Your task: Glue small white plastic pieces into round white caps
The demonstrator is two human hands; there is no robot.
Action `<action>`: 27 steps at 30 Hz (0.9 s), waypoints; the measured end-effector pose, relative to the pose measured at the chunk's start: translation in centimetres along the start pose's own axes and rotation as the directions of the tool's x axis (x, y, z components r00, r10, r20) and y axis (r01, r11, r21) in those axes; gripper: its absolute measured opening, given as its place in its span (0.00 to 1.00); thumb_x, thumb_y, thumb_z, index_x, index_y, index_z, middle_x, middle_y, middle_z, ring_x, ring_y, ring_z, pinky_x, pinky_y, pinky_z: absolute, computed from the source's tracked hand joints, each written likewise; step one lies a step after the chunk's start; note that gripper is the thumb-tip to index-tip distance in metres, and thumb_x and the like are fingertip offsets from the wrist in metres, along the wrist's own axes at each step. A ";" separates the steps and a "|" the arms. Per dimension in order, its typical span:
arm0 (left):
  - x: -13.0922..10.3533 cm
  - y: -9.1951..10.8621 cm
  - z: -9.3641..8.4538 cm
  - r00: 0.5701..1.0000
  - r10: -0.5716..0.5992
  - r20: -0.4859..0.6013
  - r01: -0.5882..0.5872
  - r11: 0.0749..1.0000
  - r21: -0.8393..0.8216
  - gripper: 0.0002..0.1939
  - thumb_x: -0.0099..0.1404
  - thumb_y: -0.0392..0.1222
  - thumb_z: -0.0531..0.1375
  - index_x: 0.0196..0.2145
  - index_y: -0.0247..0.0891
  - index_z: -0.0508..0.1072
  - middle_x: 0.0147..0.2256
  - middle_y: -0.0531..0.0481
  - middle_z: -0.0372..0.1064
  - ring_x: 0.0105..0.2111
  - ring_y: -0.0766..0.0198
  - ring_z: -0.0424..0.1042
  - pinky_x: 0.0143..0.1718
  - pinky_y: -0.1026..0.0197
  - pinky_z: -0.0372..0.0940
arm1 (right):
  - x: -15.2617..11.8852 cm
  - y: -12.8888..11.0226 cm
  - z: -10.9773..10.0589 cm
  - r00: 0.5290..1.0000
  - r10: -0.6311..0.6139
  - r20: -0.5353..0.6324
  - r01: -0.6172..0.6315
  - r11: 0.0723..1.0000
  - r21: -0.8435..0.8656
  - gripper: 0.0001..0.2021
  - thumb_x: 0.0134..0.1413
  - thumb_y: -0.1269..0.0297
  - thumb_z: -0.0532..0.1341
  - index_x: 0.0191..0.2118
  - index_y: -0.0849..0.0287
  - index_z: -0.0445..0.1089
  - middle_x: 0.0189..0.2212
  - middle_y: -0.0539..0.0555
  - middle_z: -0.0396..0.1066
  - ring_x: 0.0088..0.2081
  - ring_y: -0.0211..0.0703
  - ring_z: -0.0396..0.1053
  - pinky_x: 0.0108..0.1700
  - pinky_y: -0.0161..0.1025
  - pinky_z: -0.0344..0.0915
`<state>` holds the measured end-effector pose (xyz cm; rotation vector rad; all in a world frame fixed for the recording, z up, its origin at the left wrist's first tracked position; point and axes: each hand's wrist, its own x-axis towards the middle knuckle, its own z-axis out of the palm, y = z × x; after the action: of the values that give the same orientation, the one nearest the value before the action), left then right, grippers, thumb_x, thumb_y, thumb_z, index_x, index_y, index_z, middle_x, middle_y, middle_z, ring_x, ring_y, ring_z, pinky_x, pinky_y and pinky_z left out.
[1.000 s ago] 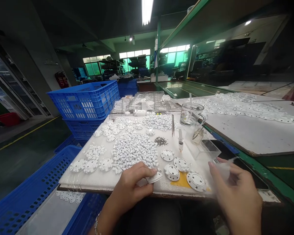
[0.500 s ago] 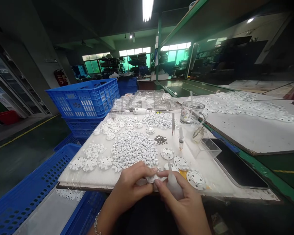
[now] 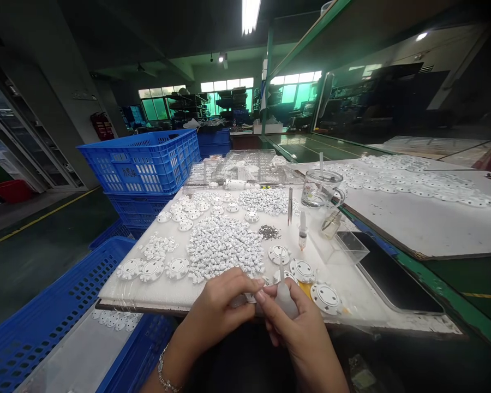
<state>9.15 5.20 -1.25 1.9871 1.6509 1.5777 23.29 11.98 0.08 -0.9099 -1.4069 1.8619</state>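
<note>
At the table's near edge my left hand (image 3: 225,301) is closed on a small white piece (image 3: 250,298), mostly hidden by the fingers. Right beside it, fingertips almost touching, my right hand (image 3: 300,333) is closed around a translucent squeeze bottle (image 3: 285,299) whose thin nozzle points up. Just beyond the hands lies a big heap of small white-and-grey parts (image 3: 225,248). Round white discs with dark dots, such as the disc (image 3: 326,298), lie to the right, and another disc (image 3: 177,267) is on the left.
Tweezers (image 3: 290,206), a syringe (image 3: 303,232) and a pile of tiny dark bits (image 3: 269,232) lie mid-table. A glass mug (image 3: 319,188), a clear box (image 3: 346,248) and a phone (image 3: 393,275) stand or lie right. Blue crates (image 3: 147,164) are stacked left.
The bottle has shifted slightly left and sits deeper in my right hand. The white piece between the hands is now more covered by fingers. The view has shifted slightly.
</note>
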 end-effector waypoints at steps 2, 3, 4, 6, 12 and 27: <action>0.1 0.1 0.0 1.000 -0.027 -0.002 0.027 1.000 -0.007 0.12 0.61 0.28 0.63 0.42 0.37 0.75 0.32 0.49 0.72 0.32 0.64 0.71 0.34 0.64 0.65 | -0.1 0.6 -0.1 1.000 -0.017 0.005 0.016 0.997 0.079 0.25 0.43 0.45 0.72 0.36 0.60 0.66 0.16 0.44 0.61 0.17 0.32 0.55 0.21 0.30 0.50; 0.1 0.2 -0.1 0.999 -0.048 -0.012 0.048 0.999 -0.004 0.12 0.60 0.27 0.63 0.42 0.37 0.75 0.31 0.50 0.71 0.31 0.65 0.70 0.33 0.65 0.64 | -0.2 1.0 -0.1 0.999 -0.034 0.009 0.032 0.990 0.141 0.25 0.45 0.45 0.71 0.38 0.59 0.65 0.17 0.44 0.61 0.17 0.31 0.56 0.22 0.30 0.50; 0.1 0.3 -0.1 0.997 -0.071 -0.027 0.071 0.997 0.001 0.13 0.59 0.26 0.62 0.41 0.37 0.75 0.30 0.51 0.69 0.29 0.66 0.69 0.31 0.66 0.62 | -0.3 1.4 -0.2 0.998 -0.059 0.010 0.056 0.977 0.205 0.24 0.48 0.45 0.69 0.40 0.59 0.64 0.18 0.44 0.62 0.18 0.31 0.57 0.23 0.29 0.51; 0.1 0.4 -0.1 0.992 -0.117 -0.052 0.117 0.993 0.005 0.14 0.57 0.24 0.61 0.40 0.36 0.76 0.27 0.54 0.66 0.27 0.68 0.66 0.29 0.67 0.60 | -0.6 2.3 -0.3 0.990 -0.141 -0.013 0.139 0.944 0.298 0.19 0.57 0.48 0.64 0.43 0.56 0.64 0.25 0.46 0.64 0.20 0.31 0.60 0.24 0.30 0.53; 0.0 0.1 -0.2 0.954 -0.293 -0.070 0.282 0.951 -0.130 0.14 0.54 0.25 0.62 0.37 0.37 0.77 0.28 0.55 0.65 0.26 0.69 0.64 0.27 0.69 0.59 | -0.7 2.9 -2.4 0.880 -0.452 -0.145 0.475 0.843 0.253 0.11 0.59 0.55 0.64 0.46 0.46 0.67 0.43 0.51 0.62 0.30 0.34 0.63 0.30 0.34 0.61; 1.2 0.5 -1.5 0.693 -0.719 -0.053 0.412 0.455 -0.790 0.20 0.49 0.42 0.73 0.34 0.35 0.69 0.26 0.55 0.68 0.23 0.68 0.70 0.18 0.67 0.72 | -0.2 0.7 -1.8 0.524 -0.849 -0.068 0.709 0.480 -0.516 0.13 0.52 0.53 0.69 0.37 0.54 0.70 0.30 0.50 0.71 0.29 0.40 0.70 0.27 0.34 0.66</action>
<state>8.16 5.21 0.53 0.6009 1.2280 1.9300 24.77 12.65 -0.89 -0.5257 -1.6559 0.6514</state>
